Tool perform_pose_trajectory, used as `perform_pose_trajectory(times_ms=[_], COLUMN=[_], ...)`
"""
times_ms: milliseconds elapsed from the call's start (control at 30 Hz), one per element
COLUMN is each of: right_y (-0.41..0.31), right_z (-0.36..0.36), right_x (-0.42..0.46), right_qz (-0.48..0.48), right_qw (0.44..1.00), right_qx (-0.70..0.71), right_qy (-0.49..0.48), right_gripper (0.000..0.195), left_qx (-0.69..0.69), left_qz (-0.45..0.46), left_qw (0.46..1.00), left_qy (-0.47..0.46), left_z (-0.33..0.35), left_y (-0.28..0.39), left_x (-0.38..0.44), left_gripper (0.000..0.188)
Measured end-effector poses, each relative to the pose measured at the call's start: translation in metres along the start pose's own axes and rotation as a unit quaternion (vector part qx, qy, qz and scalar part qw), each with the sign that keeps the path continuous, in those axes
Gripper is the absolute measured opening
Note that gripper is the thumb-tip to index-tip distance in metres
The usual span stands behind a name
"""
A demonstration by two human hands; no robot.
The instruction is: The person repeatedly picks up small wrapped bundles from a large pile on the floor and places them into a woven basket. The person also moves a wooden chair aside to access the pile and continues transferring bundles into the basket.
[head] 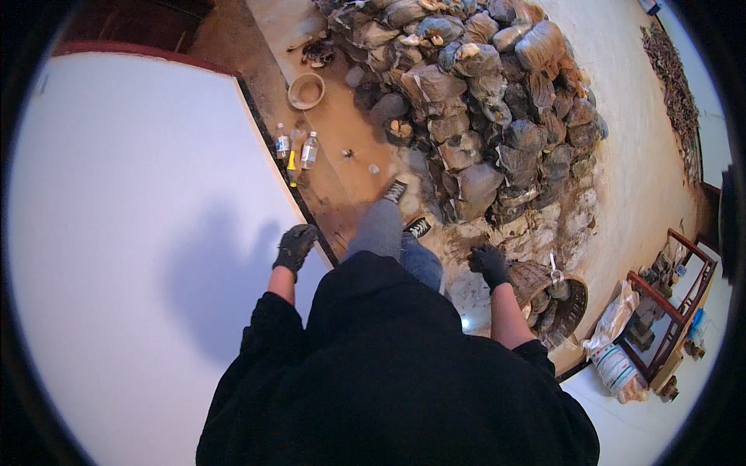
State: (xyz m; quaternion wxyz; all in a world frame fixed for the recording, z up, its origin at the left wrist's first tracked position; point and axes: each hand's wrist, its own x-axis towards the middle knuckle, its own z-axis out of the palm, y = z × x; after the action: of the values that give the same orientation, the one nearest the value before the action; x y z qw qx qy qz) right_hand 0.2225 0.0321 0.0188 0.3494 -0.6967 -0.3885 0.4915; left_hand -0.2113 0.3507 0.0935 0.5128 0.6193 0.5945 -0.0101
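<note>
My left hand (296, 247), in a dark soiled glove, is raised beside the white wall, fingers curled. Whether anything is inside the curl is hidden. My right hand (488, 265), gloved in black, hangs just left of a woven basket (527, 274), its fingers slightly apart and nothing visible in them. The basket lies tipped on its side, with dark lumpy things (545, 306) inside its mouth. Ahead of my feet rises a large heap of filled, dirt-stained plastic bags (472, 140); a few show pale lumps at their tops.
Along the wall (134, 175) stand several plastic bottles (309, 151). A round basin (306, 91) sits on the stained floor (332, 137) beyond them. At right are a dark red wooden frame (653, 297) and a striped sack (618, 367); dark debris (673, 93) lines the far wall.
</note>
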Motion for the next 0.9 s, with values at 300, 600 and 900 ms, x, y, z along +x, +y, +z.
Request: perform_pose_trajectory(times_ms=[300,600,900], right_y=[-0.043,0.032,0.002], right_z=[0.072,0.146,0.18], right_x=[0.074,0.245,0.468], right_qz=[0.301,0.322,0.197], right_qw=[0.906,0.943,0.923], right_qx=[0.293,0.032,-0.234], right_qy=[0.059,0.081,0.235], right_gripper=[0.014,0.021,0.049], left_qx=[0.186,0.108,0.044], left_qz=[0.093,0.031,0.03], left_qw=[0.975,0.955,0.944], left_qy=[-0.075,-0.274,-0.327], left_z=[-0.015,0.054,0.109], left_y=[0.111,0.085,-0.031], left_x=[0.081,0.236,0.29], left_gripper=[0.028,0.031,0.024])
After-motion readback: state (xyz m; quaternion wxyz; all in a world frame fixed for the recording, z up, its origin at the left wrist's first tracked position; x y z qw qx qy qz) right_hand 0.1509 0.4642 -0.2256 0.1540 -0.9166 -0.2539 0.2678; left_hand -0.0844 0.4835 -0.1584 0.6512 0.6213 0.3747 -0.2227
